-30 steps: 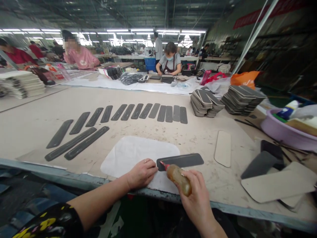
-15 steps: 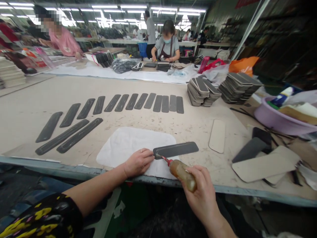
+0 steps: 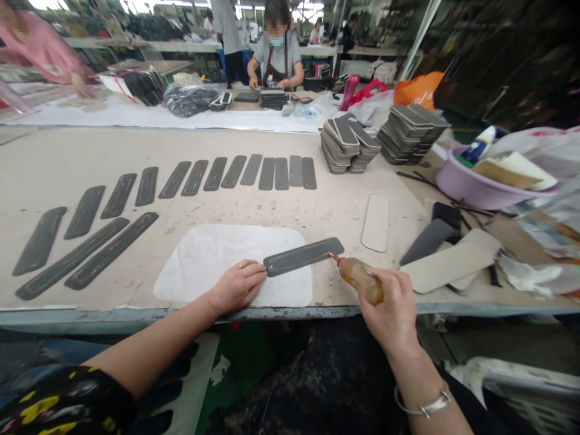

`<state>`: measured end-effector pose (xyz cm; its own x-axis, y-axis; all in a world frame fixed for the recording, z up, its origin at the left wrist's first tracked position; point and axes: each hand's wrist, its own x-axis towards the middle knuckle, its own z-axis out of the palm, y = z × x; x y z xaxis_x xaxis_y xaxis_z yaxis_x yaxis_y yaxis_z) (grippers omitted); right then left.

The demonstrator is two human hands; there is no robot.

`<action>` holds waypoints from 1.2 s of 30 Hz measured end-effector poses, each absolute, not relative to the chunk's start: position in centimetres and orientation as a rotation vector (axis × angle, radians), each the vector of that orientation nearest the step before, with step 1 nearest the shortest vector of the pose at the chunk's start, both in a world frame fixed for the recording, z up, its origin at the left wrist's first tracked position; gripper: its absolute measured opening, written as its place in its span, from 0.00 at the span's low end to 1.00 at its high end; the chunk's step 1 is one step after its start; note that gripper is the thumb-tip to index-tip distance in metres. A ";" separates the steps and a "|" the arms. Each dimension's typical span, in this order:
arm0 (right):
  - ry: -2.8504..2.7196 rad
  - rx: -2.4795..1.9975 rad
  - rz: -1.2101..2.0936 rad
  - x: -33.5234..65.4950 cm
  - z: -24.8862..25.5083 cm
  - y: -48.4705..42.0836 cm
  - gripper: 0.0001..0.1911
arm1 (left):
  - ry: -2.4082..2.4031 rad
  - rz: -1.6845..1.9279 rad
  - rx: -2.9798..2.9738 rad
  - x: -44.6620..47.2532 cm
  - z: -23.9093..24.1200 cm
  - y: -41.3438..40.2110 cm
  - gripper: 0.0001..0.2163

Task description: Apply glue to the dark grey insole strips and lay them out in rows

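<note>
My right hand is wrapped round a squeeze bottle of amber-brown liquid, probably glue. Its red nozzle tip touches the lower edge of a long dark grey strip near the strip's right end. A thin pale line runs along the strip's edge. My left hand is closed at the strip's left end, its fingertips pinching the corner. Under the strip's left part lies a white rounded sheet. The strip's right end reaches past the sheet over the brown table covering.
Several dark strips with pale lines lie in a curved row behind and left. Stacks of grey pieces stand at the back right. A beige strip, loose offcuts and a purple basin are on the right. Co-workers are across the table.
The bottle's nozzle has moved from the strip's left end along its lower edge to near the right end, leaving a pale line. My left hand stays at the left end. The view has shifted.
</note>
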<state>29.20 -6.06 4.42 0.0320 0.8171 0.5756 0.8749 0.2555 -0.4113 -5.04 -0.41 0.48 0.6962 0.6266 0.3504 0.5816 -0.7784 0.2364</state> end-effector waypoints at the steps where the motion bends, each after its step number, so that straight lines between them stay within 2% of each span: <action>1: -1.764 -1.562 -0.116 29.3 4.4 -6.0 0.15 | 0.998 0.642 2.791 -5.0 0.5 -0.4 0.11; 7: -1.756 -1.556 -0.072 28.1 4.4 -6.2 0.16 | 0.992 0.653 2.801 -4.8 1.0 -0.5 0.12; 15: -1.762 -1.360 0.362 22.8 4.7 -7.7 0.18 | 1.020 0.681 2.801 -5.0 0.5 -0.5 0.12; 19: -1.765 -1.338 0.327 23.5 4.7 -6.7 0.20 | 1.032 0.676 2.787 -5.0 0.5 -0.5 0.11; 27: -1.720 -1.491 0.034 28.2 3.4 -4.7 0.18 | 1.010 0.703 2.780 -5.0 0.3 -0.2 0.12; 36: -1.755 -1.281 0.380 25.1 4.6 -6.4 0.16 | 0.947 0.764 2.807 -4.9 0.4 0.4 0.11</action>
